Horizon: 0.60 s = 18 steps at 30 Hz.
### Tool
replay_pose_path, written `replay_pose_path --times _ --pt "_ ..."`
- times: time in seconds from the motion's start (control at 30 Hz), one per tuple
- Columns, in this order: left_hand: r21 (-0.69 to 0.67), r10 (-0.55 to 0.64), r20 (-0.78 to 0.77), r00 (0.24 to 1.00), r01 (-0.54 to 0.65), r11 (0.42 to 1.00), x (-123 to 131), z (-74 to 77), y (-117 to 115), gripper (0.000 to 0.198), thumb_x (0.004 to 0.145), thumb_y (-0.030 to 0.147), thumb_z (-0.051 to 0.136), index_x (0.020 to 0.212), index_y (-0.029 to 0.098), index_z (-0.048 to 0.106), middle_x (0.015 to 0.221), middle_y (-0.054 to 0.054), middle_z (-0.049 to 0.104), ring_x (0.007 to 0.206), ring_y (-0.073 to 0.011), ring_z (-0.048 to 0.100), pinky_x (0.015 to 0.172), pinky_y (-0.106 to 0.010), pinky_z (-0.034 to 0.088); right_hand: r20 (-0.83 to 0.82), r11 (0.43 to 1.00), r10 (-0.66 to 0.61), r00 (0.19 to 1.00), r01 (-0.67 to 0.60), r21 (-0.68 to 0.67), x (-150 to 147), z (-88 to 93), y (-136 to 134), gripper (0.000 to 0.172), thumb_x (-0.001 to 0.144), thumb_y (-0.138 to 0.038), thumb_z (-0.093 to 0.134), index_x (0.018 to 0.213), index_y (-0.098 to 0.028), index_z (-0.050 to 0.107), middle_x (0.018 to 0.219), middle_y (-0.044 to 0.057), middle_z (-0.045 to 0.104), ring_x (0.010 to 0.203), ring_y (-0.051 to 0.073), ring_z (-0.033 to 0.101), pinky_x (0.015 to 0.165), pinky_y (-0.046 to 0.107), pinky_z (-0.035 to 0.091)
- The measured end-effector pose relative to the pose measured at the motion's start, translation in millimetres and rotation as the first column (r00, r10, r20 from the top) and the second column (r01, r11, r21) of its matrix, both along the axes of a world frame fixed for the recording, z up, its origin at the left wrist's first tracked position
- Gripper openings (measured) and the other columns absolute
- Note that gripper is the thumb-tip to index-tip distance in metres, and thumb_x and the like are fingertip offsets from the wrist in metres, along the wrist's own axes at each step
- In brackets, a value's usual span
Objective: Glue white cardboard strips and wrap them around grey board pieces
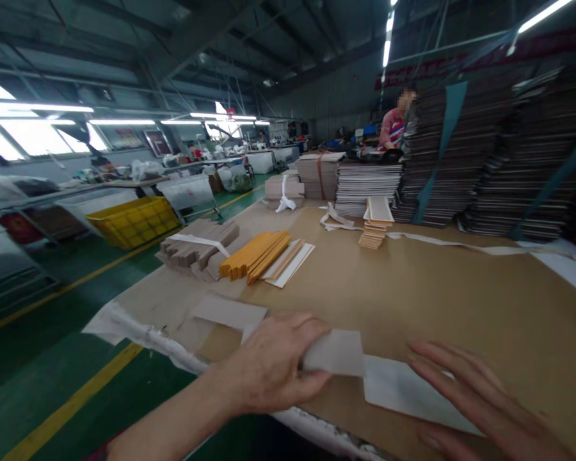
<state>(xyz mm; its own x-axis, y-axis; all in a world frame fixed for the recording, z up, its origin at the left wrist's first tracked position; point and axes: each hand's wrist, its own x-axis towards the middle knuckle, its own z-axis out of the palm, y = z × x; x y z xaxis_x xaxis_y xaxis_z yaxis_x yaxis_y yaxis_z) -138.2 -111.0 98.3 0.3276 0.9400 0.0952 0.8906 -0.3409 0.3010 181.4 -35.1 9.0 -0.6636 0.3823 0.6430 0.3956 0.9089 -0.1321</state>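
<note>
Near the front of the brown-covered table, my left hand [278,362] is closed around a small grey card piece [338,353], thumb on the near side and fingers on the far side. A white strip of board [403,387] lies flat just right of that card. Over its right end hovers my right hand [480,397], fingers stretched out and somewhat blurred; whether it touches the strip I cannot tell. Another grey card [230,312] lies beyond my left wrist, partly hidden by the hand.
Farther back lie orange strips [259,253], white-edged strips [290,262] and a tied grey card bundle [196,246]. A small pile of strips [375,221] stands before tall dark stacks [456,147]. A person [392,128] is behind them. A yellow bin [137,221] sits left on the floor.
</note>
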Motion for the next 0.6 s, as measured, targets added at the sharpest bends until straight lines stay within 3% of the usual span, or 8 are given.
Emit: replay_pose_path --times 0.07,0.13,0.23,0.4,0.5,0.6 --pt "-0.044 -0.098 0.028 0.995 0.1 0.994 27 -3.3 2 0.041 0.082 0.034 0.07 0.12 0.02 0.061 0.104 -0.006 0.069 0.093 -0.0262 0.067 0.083 -0.039 0.054 0.026 0.998 0.024 0.999 -0.023 -0.05 -17 22.9 -11 0.057 0.092 -0.035 0.064 0.147 -0.027 0.051 0.142 0.006 0.061 0.126 0.026 0.061 0.096 0.036 0.06" --pt "-0.052 -0.159 0.06 0.985 0.162 0.985 48 -9.2 6 0.042 0.08 0.032 0.071 0.12 0.02 0.061 0.104 -0.006 0.069 0.093 -0.0267 0.068 0.084 -0.039 0.055 0.057 0.994 0.023 0.998 -0.017 -0.106 -22 32.7 -16 0.053 0.09 -0.03 0.066 0.142 -0.026 0.055 0.137 0.006 0.065 0.122 0.026 0.063 0.097 0.037 0.059" --pt "-0.021 -0.195 0.101 0.976 0.198 0.98 69 -19.1 13 0.043 0.078 0.029 0.07 0.119 0.019 0.062 0.104 -0.007 0.07 0.091 -0.0268 0.07 0.081 -0.038 0.057 0.073 0.988 0.025 0.997 -0.013 -0.157 -12 31.5 -18 0.051 0.089 -0.028 0.068 0.139 -0.024 0.058 0.131 0.006 0.068 0.117 0.024 0.066 0.096 0.035 0.06" --pt "0.023 -0.26 0.103 0.96 0.259 0.966 88 -28.8 26 0.04 0.077 0.033 0.071 0.112 0.015 0.065 0.093 -0.006 0.071 0.082 -0.0252 0.069 0.076 -0.037 0.058 0.085 0.993 0.032 0.996 -0.022 -0.12 16 24.4 -20 0.053 0.089 -0.026 0.067 0.141 -0.022 0.057 0.134 0.006 0.067 0.117 0.022 0.067 0.098 0.03 0.058" --pt "0.122 -0.321 0.16 0.933 0.304 0.945 86 -27.3 31 0.062 0.078 0.044 0.077 0.129 0.015 0.057 0.119 -0.011 0.069 0.106 -0.0288 0.066 0.096 -0.043 0.054 0.07 0.976 -0.047 0.996 0.061 -0.211 38 18.3 -16 0.049 0.092 -0.031 0.065 0.141 -0.03 0.058 0.133 0.002 0.068 0.117 0.021 0.067 0.096 0.03 0.059" --pt "0.207 -0.178 0.266 0.947 0.124 0.971 70 -26.5 34 0.086 0.081 0.051 0.077 0.148 0.016 0.038 0.148 -0.016 0.051 0.135 -0.0317 0.048 0.115 -0.051 0.038 0.042 0.898 -0.294 0.955 0.291 -0.329 75 3.9 -3 0.043 0.093 -0.047 0.063 0.135 -0.036 0.063 0.135 0.001 0.066 0.121 0.027 0.064 0.097 0.04 0.06"
